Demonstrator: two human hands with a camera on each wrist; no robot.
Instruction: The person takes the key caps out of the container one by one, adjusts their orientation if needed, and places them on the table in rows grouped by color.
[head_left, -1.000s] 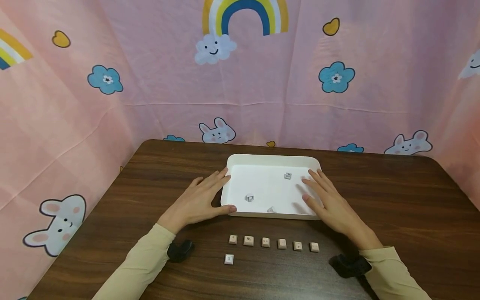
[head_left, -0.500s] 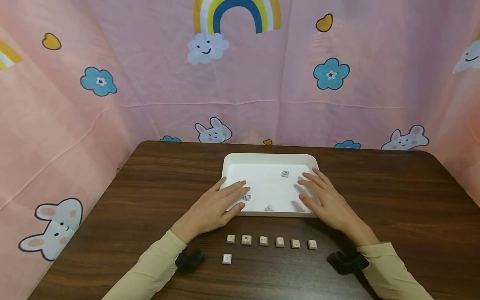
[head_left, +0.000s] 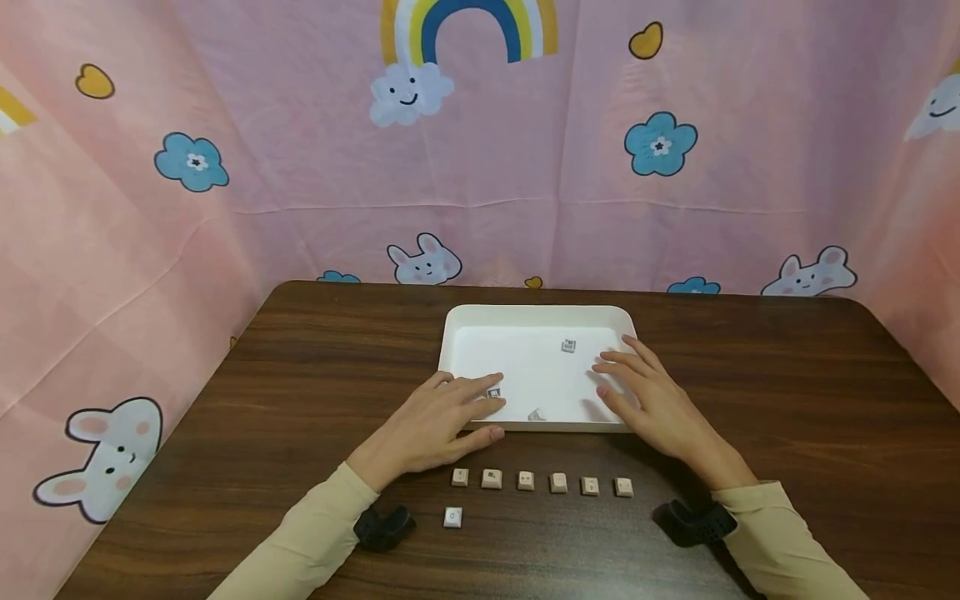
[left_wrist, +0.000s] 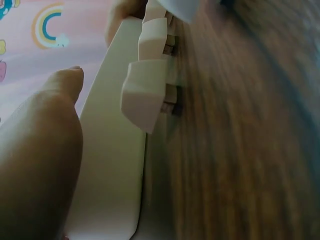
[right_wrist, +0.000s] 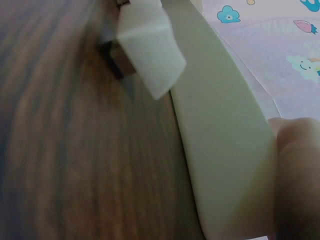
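In the head view my left hand (head_left: 435, 423) reaches over the near left corner of a white tray (head_left: 540, 317), its fingers spread. Two of its fingertips lie around a small grey-marked keycap (head_left: 493, 393) inside the tray, and the thumb is out over the front edge. My right hand (head_left: 656, 408) hovers at the tray's right side with spread fingers, holding nothing. Two more keycaps are in the tray, one toward the back right (head_left: 568, 346) and a pale one at the front wall (head_left: 536, 414). The left wrist view shows the left thumb (left_wrist: 42, 145) beside the tray's outer wall.
In front of the tray a row of several cream keycaps (head_left: 558, 482) stands on the dark wooden table (head_left: 787, 400). A single whiter keycap (head_left: 452, 517) sits nearer, below the row's left end. A pink patterned cloth (head_left: 510, 150) hangs behind the table.
My left hand has left the tray's left rim and moved right and nearer, its fingers now over the tray's front left. The right hand has stayed nearly in place.
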